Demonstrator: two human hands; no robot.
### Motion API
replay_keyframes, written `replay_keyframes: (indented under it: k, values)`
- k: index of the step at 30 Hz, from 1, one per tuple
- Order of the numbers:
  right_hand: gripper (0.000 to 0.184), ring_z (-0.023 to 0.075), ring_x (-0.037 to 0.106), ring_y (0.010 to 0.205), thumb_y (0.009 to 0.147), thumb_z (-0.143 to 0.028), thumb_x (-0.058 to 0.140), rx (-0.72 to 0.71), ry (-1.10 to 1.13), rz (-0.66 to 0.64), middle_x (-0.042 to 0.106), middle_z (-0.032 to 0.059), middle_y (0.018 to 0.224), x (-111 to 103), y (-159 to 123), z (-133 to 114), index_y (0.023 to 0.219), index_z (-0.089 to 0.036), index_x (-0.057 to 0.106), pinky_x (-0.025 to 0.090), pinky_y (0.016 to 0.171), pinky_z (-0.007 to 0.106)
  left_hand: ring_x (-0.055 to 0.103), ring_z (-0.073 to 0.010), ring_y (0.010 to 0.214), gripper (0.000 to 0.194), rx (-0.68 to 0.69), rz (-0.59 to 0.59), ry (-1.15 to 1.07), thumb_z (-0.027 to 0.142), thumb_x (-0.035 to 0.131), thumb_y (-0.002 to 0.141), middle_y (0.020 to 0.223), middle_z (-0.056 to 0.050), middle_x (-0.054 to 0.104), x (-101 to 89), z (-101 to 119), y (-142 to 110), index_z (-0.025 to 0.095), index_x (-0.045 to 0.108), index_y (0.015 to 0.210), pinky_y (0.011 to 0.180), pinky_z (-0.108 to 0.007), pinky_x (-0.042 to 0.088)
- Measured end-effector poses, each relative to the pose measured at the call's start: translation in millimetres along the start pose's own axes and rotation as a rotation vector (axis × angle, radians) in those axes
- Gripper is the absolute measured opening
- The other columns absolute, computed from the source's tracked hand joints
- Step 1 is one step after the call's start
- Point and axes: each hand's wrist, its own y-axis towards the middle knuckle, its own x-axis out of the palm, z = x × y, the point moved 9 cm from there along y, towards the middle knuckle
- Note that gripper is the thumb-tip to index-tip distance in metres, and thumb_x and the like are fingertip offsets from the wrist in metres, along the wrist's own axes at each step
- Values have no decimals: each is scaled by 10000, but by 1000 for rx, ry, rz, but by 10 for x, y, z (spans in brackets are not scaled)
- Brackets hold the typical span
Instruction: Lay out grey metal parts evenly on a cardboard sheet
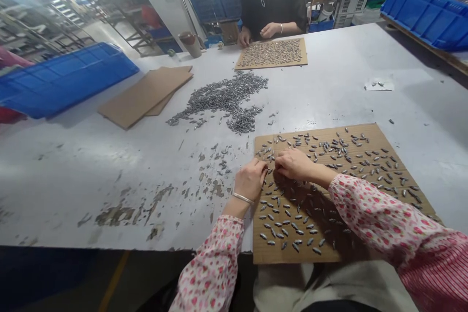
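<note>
My left hand (250,180) and my right hand (294,165) rest close together, fingers curled downward, over a cardboard sheet (373,132). Many small grey metal pieces, spindle-shaped like lead sinkers, lie spaced apart on it. My fingertips are among the pieces near the sheet's upper left, and the curl of my fingers hides whether either hand holds one. A loose heap of the same pieces (223,100) lies on the table beyond my hands. Pink floral sleeves cover both my forearms.
A person across the worn white table has both hands (270,30) at a second pieces-covered cardboard sheet (272,53). Blank cardboard sheets (144,95), a blue crate (62,78), another blue crate (427,9), a cup (192,44) and a paper scrap (379,84) are around.
</note>
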Motion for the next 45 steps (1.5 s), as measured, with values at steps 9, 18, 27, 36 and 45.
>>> replay_keyframes:
  k: [9,18,27,36,45]
  values:
    - [161,180,596,937,869,-260,562,29,138,12,673,48,953,128,46,74,947,-224,698,395,749,234,601,-173,839,200,31,-20,-67,279,455,916,924,-41,651,48,-64,-34,213,643,914,704,-268,412]
    - [192,180,570,926,883,-258,530,129,210,124,653,61,970,5,89,171,963,-209,698,395,747,247,621,-169,828,213,-77,50,-308,300,478,886,901,-49,696,-149,-235,-18,198,659,930,748,-270,454]
    - [183,221,543,965,877,-310,546,148,-10,193,631,94,995,-27,207,161,918,-169,655,393,819,307,606,-184,884,177,-71,-16,-134,295,520,860,891,-51,680,35,-151,196,220,678,833,783,-270,439]
    - [234,208,518,924,926,-196,424,8,-44,164,610,107,988,-70,222,71,938,-154,654,374,762,291,616,-163,840,178,-97,52,-302,242,507,848,892,-41,701,-106,-306,156,203,678,882,798,-273,456]
    - [211,208,529,970,909,-251,496,-21,-6,74,629,111,1020,-70,140,-12,930,-163,687,373,813,295,616,-181,864,140,-131,54,-197,242,555,841,872,-53,695,-2,-269,312,201,690,840,817,-278,456]
